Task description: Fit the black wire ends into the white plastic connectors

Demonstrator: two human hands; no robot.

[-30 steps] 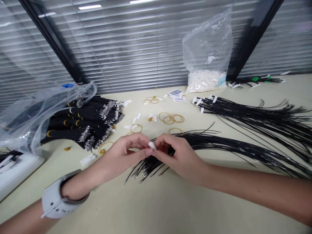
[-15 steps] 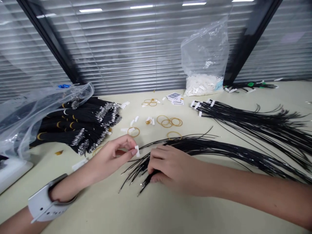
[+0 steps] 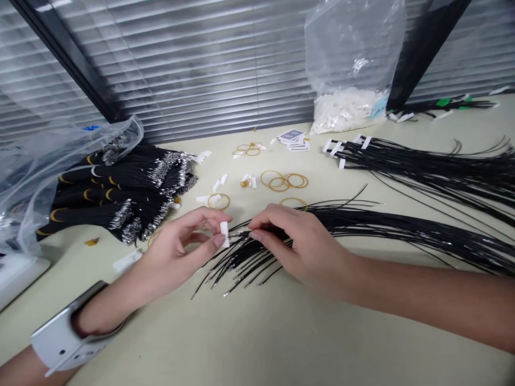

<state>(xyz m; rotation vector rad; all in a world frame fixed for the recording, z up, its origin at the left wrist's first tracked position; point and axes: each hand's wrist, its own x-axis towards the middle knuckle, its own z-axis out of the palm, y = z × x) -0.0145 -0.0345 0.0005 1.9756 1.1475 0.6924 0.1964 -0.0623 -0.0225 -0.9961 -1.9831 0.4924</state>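
Note:
My left hand [image 3: 189, 241] pinches a small white connector housing [image 3: 224, 234] between thumb and fingertips. Just right of it, my right hand [image 3: 298, 241] has thumb and index finger closed on the end of a thin black wire [image 3: 240, 234]. The wire tip points at the housing; whether it is inside, I cannot tell. Beneath both hands fans a bundle of loose black wires [image 3: 370, 225], their metal-tipped ends spread toward the left. Part of the bundle is hidden behind my right hand.
Rubber bands [image 3: 277, 181] and loose white housings [image 3: 220, 182] lie behind my hands. Wires with white connectors [image 3: 422, 161] rest at right. A bag of white pieces [image 3: 348, 110] stands by the window. Banded black wire bundles [image 3: 104, 187] and a plastic bag [image 3: 24, 161] are at left.
My right hand has left its low grip on the bundle and now pinches a single wire end up beside the housing. The left hand still holds the housing. The view has shifted slightly.

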